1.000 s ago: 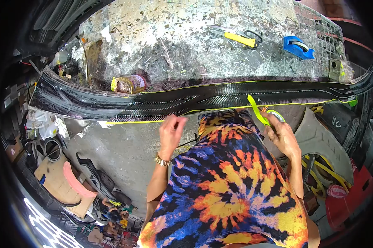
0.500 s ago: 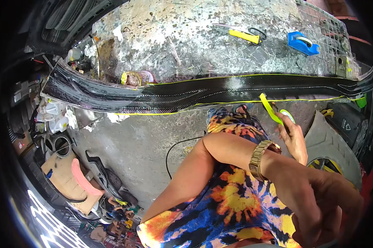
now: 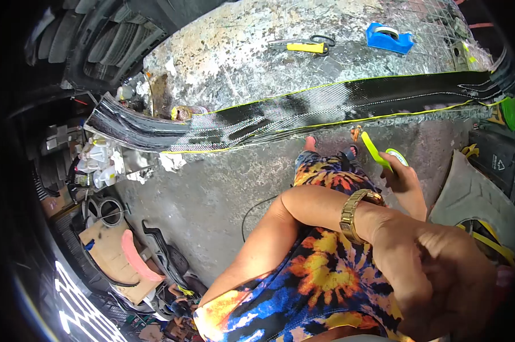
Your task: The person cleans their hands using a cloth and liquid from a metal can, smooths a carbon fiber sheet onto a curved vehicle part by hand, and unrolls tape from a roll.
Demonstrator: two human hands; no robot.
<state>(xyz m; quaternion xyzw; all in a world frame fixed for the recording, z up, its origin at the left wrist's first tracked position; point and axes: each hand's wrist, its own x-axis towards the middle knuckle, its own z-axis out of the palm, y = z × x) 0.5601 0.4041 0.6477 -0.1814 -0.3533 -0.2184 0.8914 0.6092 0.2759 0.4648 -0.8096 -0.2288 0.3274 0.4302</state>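
Note:
My right hand [image 3: 408, 185] grips a roll of yellow-green tape [image 3: 396, 157], with a loose strip of tape [image 3: 376, 151] sticking up toward the bench. Close to the camera is my left hand [image 3: 434, 273], its fingers curled; whatever they may hold is hidden. A gold watch [image 3: 354, 216] is on the left wrist. Beyond the hands lies a long black panel with a woven, carbon-fibre look [image 3: 303, 108], edged with yellow-green tape. Neither hand touches it.
The stained workbench [image 3: 234, 57] carries yellow-handled scissors [image 3: 306, 48], a blue tape dispenser [image 3: 388, 39] and a jar [image 3: 188, 112] by the panel. A grey car part [image 3: 477, 188] stands at right. At left are cardboard [image 3: 106, 245] and plastic containers [image 3: 98, 159].
The view has turned and shifted, so the panel now slants up to the right. My left hand is still curled near the camera; my right hand still holds the tape roll.

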